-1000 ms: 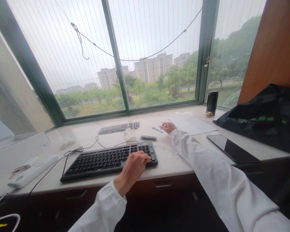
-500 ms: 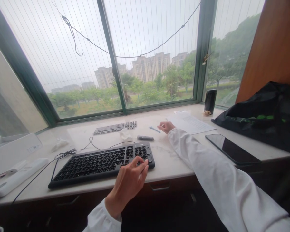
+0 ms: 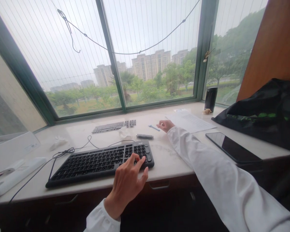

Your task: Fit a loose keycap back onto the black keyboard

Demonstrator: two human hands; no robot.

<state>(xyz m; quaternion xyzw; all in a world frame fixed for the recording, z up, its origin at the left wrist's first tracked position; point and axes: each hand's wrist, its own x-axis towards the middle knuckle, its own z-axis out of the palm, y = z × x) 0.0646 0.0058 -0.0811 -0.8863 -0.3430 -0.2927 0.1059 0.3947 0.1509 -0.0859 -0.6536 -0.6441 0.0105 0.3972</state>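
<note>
A black keyboard [image 3: 91, 163] lies along the front edge of the white desk, and its key spots look like open square sockets. My left hand [image 3: 129, 177] rests over its right end, fingertips on the number-pad area and the thumb held apart; it is open, holding nothing I can see. Farther back, my right hand [image 3: 165, 125] is curled at the desk surface beside a small light-blue tool [image 3: 154, 128]. Whatever its pinched fingers hold is too small to make out. A grey pen-like object [image 3: 144, 136] lies between the keyboard and that hand. Loose keycaps [image 3: 114, 126] stand in rows near the window.
A black phone [image 3: 232, 147] and printed paper [image 3: 190, 121] lie to the right, with a black can [image 3: 210, 99] and black bag [image 3: 263, 112] beyond. The coiled keyboard cable [image 3: 67, 150], crumpled tissue [image 3: 58, 142] and white box [image 3: 14, 146] are at left.
My left thumb has spread away from the fingers, which reach slightly farther over the number pad. My right hand stays by the blue tool, its fingers slightly more curled. The view shifted slightly.
</note>
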